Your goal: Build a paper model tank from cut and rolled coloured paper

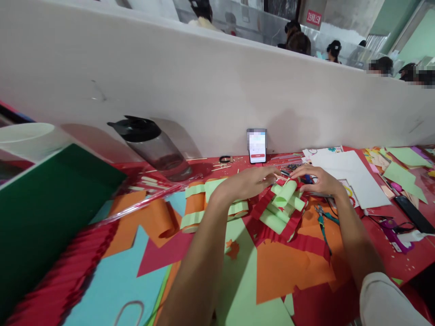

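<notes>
A paper craft of red pleated strips and rolled light-green strips (283,210) lies on the red table among coloured sheets. My left hand (249,181) rests on its upper left edge, fingers curled over the paper. On the craft's upper right side, my right hand (317,179) pinches the paper with its fingertips. Both hands meet at the top of the piece. An orange piece with green bands (199,206) lies just left of my left forearm.
A phone (257,146) leans on the white partition (204,86). A dark-lidded bottle (152,145) lies at left beside a green box (50,203). Pliers (322,217), white sheets (350,174), a black bar (413,213) and a purple tool (390,228) lie at right. People sit beyond the partition.
</notes>
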Available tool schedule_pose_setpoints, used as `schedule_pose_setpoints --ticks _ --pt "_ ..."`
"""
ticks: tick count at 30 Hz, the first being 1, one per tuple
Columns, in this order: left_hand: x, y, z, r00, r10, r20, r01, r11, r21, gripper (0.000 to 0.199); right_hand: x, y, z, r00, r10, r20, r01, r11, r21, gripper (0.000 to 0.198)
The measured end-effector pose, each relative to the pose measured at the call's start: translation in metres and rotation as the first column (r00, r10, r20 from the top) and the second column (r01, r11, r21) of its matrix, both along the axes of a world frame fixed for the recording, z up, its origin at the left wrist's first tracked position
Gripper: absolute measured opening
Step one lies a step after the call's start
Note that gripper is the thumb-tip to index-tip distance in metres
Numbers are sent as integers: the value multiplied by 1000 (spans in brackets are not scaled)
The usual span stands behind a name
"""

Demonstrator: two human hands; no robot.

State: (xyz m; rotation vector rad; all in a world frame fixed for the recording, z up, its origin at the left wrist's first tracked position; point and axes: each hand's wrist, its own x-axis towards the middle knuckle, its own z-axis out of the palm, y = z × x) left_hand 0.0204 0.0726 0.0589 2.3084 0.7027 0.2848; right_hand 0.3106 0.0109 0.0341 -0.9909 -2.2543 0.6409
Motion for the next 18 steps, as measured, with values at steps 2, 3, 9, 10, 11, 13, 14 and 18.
schedule_pose_setpoints --ticks 2,3,9,10,11,13,14,18 --pt "0 -2 1 1000 -3 -8 3 1000 -1 37 -1 -2 3 1000 -9 11 9 1000 -9 38" --pt "0 -3 1 1000 -3 -6 3 1000 -3 37 -1 -3 4 999 -20 27 20 1000 3 39" --pt "-1 -3 2 1000 3 30 -4 1000 26 33 -9 -9 14 990 -60 131 46 993 108 38" --pt "-1 -4 3 1000 4 27 -5 1000 30 33 -10 -10 15 988 -60 144 44 993 113 36" --pt "-1 -4 4 1000 1 22 -2 999 33 33 -11 -10 15 986 -63 156 45 992 118 34" --pt "0 -5 6 1000 -8 14 7 999 35 33 -12 -10 15 983 -74 167 54 991 125 31" --pt "0 -6 7 1000 -11 11 11 999 34 34 -11 -10 14 983 -81 165 60 990 127 30" --pt "1 -8 10 1000 -28 -6 28 999 27 35 -8 -9 12 985 -96 142 78 989 127 28"
